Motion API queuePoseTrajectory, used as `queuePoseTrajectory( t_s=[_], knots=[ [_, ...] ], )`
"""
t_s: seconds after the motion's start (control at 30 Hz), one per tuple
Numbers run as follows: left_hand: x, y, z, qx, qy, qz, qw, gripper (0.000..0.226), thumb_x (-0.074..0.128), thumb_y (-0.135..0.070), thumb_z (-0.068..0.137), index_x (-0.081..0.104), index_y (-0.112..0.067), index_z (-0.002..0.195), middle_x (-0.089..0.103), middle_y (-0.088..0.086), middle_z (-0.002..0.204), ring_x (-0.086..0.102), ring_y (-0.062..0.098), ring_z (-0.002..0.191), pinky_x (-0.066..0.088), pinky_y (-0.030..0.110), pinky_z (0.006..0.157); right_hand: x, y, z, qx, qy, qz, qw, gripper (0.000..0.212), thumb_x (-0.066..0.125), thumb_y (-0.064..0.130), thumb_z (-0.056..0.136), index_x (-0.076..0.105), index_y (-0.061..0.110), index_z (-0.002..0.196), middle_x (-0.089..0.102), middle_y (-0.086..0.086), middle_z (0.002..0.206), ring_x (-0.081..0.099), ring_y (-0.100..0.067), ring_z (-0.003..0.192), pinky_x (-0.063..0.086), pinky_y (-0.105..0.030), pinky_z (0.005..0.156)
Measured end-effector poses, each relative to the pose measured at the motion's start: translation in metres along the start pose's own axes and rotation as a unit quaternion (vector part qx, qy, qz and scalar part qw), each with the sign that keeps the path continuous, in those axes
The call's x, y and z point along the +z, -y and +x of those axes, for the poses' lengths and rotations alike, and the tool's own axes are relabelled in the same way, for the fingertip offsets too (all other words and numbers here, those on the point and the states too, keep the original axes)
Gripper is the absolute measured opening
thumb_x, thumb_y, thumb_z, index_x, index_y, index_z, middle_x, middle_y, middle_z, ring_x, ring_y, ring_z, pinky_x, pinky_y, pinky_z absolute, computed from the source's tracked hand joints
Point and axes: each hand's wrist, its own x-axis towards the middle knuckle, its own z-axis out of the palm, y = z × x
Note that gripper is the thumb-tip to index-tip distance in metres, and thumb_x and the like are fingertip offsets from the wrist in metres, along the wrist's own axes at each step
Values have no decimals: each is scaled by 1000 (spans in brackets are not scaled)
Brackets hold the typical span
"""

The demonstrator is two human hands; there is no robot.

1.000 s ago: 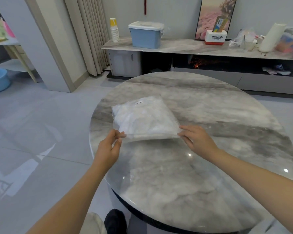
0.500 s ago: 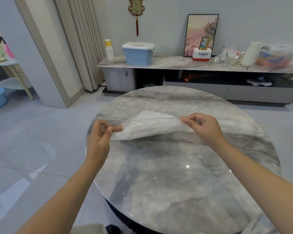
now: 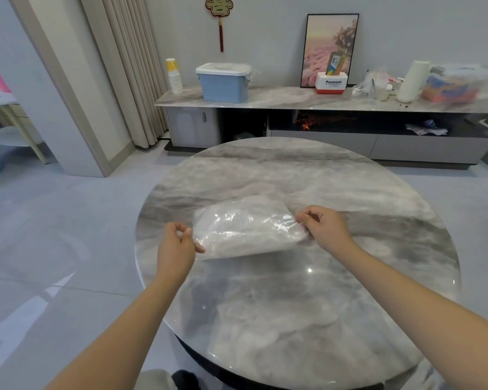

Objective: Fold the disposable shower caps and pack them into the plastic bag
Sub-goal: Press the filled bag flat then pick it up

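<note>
A clear plastic bag (image 3: pixel 245 228) stuffed with white, crumpled shower caps is held just above the round marble table (image 3: pixel 307 305), its far side near the tabletop. My left hand (image 3: pixel 176 246) pinches the bag's near left corner. My right hand (image 3: pixel 326 228) pinches its near right corner. The single caps inside cannot be told apart through the shiny film.
Behind the table runs a low marble-topped cabinet (image 3: pixel 293 99) with a blue lidded box (image 3: pixel 223 83), a stack of paper cups (image 3: pixel 175 77), a Panasonic box (image 3: pixel 331 84) and a white roll (image 3: pixel 413 81). A pillar (image 3: pixel 68 108) and curtain (image 3: pixel 130 66) stand at the left.
Both hands took the flat-lying bag by its near corners and lifted that edge off the table. The camera tilted up, showing more of the wall.
</note>
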Motion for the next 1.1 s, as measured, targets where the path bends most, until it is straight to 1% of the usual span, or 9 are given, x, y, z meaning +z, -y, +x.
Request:
queuePoseTrajectory(
  t_s=[0.13, 0.23, 0.47, 0.6, 0.83, 0.9, 0.97, 1.03, 1.1],
  knots=[
    [13, 30, 2, -99, 25, 85, 991, 9, 37, -19, 98, 44, -22, 93, 68, -4, 65, 59, 18, 85, 44, 33, 73, 21, -24, 0, 77, 35, -64, 994, 29, 61, 19, 91, 61, 22, 62, 51, 3, 50, 45, -5, 45, 36, -24, 51],
    [20, 49, 1, -120, 52, 173, 976, 14, 37, -17, 95, 40, -24, 83, 69, -8, 68, 58, 20, 89, 41, 38, 89, 32, -36, -6, 109, 54, -116, 986, 28, 61, 21, 91, 60, 19, 63, 48, 6, 53, 45, -9, 52, 35, -14, 46],
    [34, 71, -13, -94, 54, 313, 944, 13, 38, -6, 85, 43, -17, 89, 58, -2, 71, 51, 18, 70, 22, 33, 76, 60, -62, -18, 155, 56, -146, 975, 22, 66, 20, 87, 52, 9, 74, 58, 1, 76, 50, -14, 69, 35, -19, 52],
    [45, 85, -19, -56, 30, 389, 919, 7, 37, -13, 89, 42, -17, 90, 61, 4, 90, 52, 25, 88, 26, 35, 75, 64, -63, -26, 147, 38, -254, 955, 20, 61, 33, 88, 49, 21, 79, 54, 8, 83, 53, -16, 82, 36, -29, 64],
    [41, 83, -10, -99, 10, 262, 960, 41, 56, -12, 86, 39, -12, 124, 44, 13, 126, 42, 31, 118, 31, 38, 97, 65, -71, -23, 220, 14, -151, 964, 60, 72, 34, 81, 41, 10, 126, 51, -8, 117, 54, -28, 108, 43, -33, 81],
    [38, 83, -11, -41, -15, 265, 963, 49, 62, -4, 79, 42, -9, 125, 44, 16, 124, 43, 34, 115, 34, 39, 94, 61, -69, -18, 241, 51, -165, 955, 33, 69, 36, 84, 51, 12, 98, 53, 1, 92, 57, -19, 85, 38, -28, 64],
    [40, 84, -16, 101, -10, 318, 943, 54, 70, 8, 62, 54, -8, 111, 52, 15, 108, 52, 35, 96, 41, 39, 80, 56, -68, -16, 257, 64, -172, 949, 38, 66, 37, 85, 41, 18, 65, 44, 5, 65, 44, -11, 58, 28, -26, 50],
    [45, 81, -21, 215, 25, 366, 905, 54, 72, 9, 46, 60, -12, 94, 57, 10, 95, 57, 31, 78, 44, 37, 67, 53, -68, -14, 273, 57, -155, 948, 45, 66, 36, 85, 35, 18, 58, 41, 4, 58, 39, -11, 53, 26, -26, 47],
    [50, 74, -29, 277, 66, 355, 890, 38, 60, -6, 59, 63, -13, 96, 61, 8, 99, 61, 31, 81, 48, 39, 70, 50, -66, -13, 279, 40, -106, 953, 42, 67, 31, 84, 37, 18, 57, 44, 2, 59, 41, -13, 54, 28, -27, 49]
  ],
)
